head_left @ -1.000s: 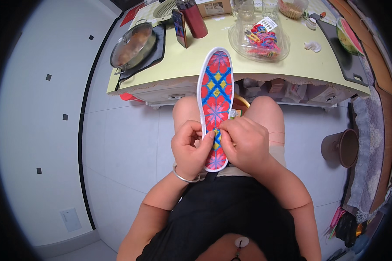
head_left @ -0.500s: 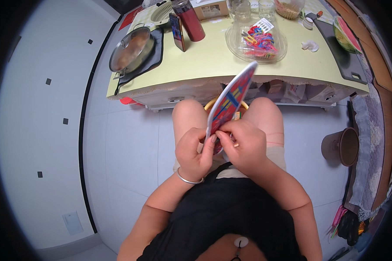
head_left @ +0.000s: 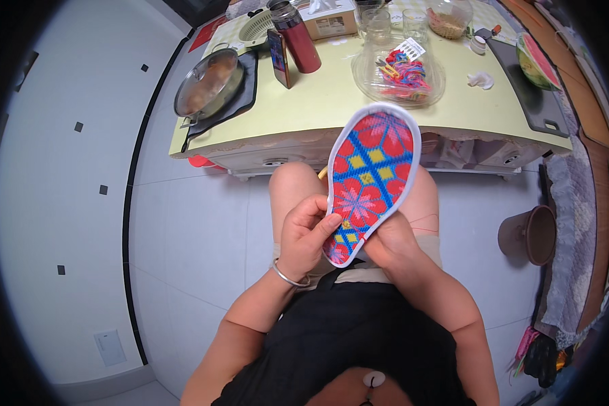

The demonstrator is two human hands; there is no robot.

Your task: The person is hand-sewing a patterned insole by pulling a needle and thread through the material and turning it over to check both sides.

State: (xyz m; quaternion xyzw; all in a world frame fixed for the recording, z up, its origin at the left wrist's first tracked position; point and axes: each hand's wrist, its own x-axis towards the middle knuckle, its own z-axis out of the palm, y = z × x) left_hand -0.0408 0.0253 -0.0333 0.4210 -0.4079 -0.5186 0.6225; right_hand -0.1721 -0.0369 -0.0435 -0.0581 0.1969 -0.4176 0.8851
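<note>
An embroidered insole (head_left: 375, 179) faces me above my lap, its red, blue, yellow and pink pattern bordered in white. My left hand (head_left: 304, 233) grips its left edge near the narrow heel end, thumb on the patterned face. Behind the lower right edge is my right hand (head_left: 392, 243), its fingers hidden by the insole. A fine red thread (head_left: 424, 218) crosses my right thigh beside that hand. On the table ahead, a clear plastic container (head_left: 367, 84) holds coloured thread skeins (head_left: 406, 73) and small yellow-handled scissors (head_left: 388, 70).
The yellow-green table (head_left: 284, 115) carries a lidded pan (head_left: 210, 81), a propped phone (head_left: 278, 59), a red flask (head_left: 298, 44), a tissue box (head_left: 329, 24) and a watermelon piece (head_left: 538, 64) on a dark board (head_left: 528, 101). A brown bin (head_left: 528, 235) stands on the floor at right.
The insole has turned from nearly edge-on to show its patterned face. My right hand has moved from the front near my left fingers to behind the insole's right edge.
</note>
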